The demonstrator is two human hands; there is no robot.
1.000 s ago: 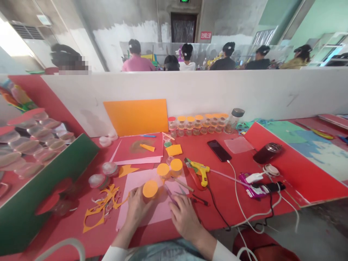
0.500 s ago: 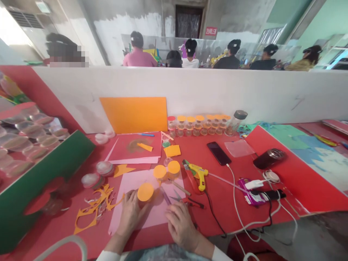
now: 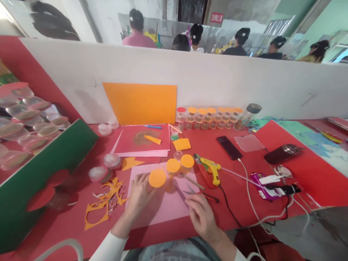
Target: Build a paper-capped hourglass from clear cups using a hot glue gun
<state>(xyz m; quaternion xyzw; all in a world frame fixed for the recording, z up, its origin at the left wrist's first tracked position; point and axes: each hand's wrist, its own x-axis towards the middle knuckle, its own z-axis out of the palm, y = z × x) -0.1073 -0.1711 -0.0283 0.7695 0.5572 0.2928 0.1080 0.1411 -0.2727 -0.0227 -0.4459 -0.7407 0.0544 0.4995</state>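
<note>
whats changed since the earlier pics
The left hand, with its orange-topped cup, has shifted slightly forward or up. The right hand has moved rightward, widening the gap between the hands. Nothing was visibly picked up or let go. The whole view shifted with the head; the glue gun and phone stayed put.
</note>
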